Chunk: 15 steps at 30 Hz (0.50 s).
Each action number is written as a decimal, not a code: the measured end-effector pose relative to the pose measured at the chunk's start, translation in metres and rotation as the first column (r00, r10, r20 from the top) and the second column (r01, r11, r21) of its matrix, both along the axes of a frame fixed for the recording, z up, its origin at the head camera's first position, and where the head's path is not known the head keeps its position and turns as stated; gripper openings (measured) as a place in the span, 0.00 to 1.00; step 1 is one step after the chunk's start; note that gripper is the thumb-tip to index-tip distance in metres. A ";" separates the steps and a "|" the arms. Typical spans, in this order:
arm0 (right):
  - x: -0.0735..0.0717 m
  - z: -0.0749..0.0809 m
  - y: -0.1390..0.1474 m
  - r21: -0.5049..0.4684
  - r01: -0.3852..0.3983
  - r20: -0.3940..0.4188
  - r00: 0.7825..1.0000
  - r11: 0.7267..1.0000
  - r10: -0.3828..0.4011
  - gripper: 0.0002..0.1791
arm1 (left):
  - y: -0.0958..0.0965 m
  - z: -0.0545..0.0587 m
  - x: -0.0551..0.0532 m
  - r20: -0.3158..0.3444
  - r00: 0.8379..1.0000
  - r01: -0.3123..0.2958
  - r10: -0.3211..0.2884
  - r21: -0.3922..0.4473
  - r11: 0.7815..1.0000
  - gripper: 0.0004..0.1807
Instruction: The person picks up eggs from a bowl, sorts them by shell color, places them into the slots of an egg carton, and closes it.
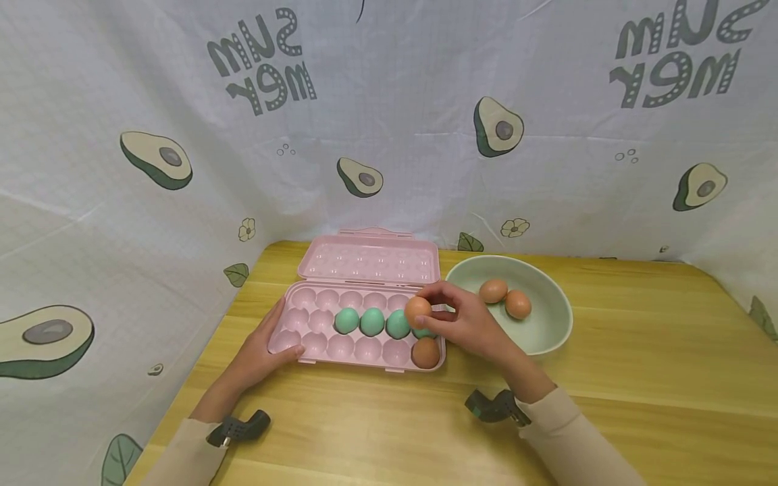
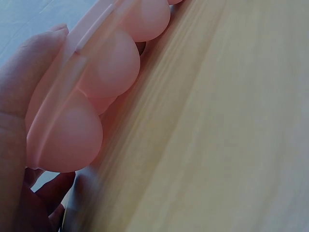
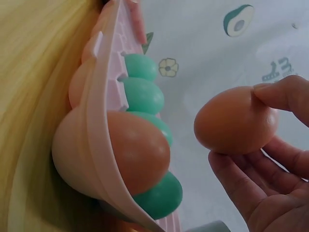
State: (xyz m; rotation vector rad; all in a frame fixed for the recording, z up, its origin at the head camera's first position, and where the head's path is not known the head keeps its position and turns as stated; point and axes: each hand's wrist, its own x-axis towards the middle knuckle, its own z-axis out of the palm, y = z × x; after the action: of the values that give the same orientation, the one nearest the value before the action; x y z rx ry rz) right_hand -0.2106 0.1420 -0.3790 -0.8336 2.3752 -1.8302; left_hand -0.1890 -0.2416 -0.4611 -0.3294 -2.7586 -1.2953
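An open pink egg carton lies on the wooden table with its lid folded back. My left hand grips its left end; in the left wrist view the thumb lies over the rim, with fingertips below. Several green eggs sit in the middle row, and one brown egg fills the front right cup. Between thumb and fingers, my right hand pinches another brown egg. That egg is held above the carton's right end, apart from the eggs in it, as the right wrist view shows.
Just right of the carton stands a pale green bowl holding two brown eggs. The wooden table reaches back to a white cloth printed with avocados. Dark wrist cameras are strapped on both sleeves.
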 end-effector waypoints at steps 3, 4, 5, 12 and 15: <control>0.002 -0.002 -0.004 0.009 -0.010 0.012 1.000 1.000 0.010 0.19 | 0.000 0.000 0.000 0.001 1.000 0.000 0.000 0.001 1.000 0.58; 0.002 -0.002 -0.005 0.014 -0.012 0.017 1.000 1.000 0.012 0.20 | 0.000 0.000 0.000 0.003 1.000 0.000 0.000 0.001 1.000 0.58; 0.003 -0.003 -0.006 0.017 -0.016 0.021 1.000 1.000 0.016 0.20 | 0.000 0.000 0.000 0.003 1.000 -0.001 0.001 0.001 1.000 0.58; 0.006 -0.006 -0.011 0.056 -0.027 0.001 1.000 0.998 0.027 0.19 | 0.000 0.000 0.001 0.009 1.000 -0.006 0.006 0.004 1.000 0.58; 0.006 -0.007 -0.013 0.087 -0.026 -0.048 0.998 0.996 0.030 0.18 | 0.001 0.001 0.001 0.010 1.000 -0.008 0.008 0.001 1.000 0.58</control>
State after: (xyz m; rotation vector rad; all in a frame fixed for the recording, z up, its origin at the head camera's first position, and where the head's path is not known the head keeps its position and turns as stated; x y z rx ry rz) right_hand -0.2049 0.1292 -0.3862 -0.9086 2.4389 -1.7026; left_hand -0.1881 -0.2411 -0.4606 -0.3128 -2.7644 -1.2999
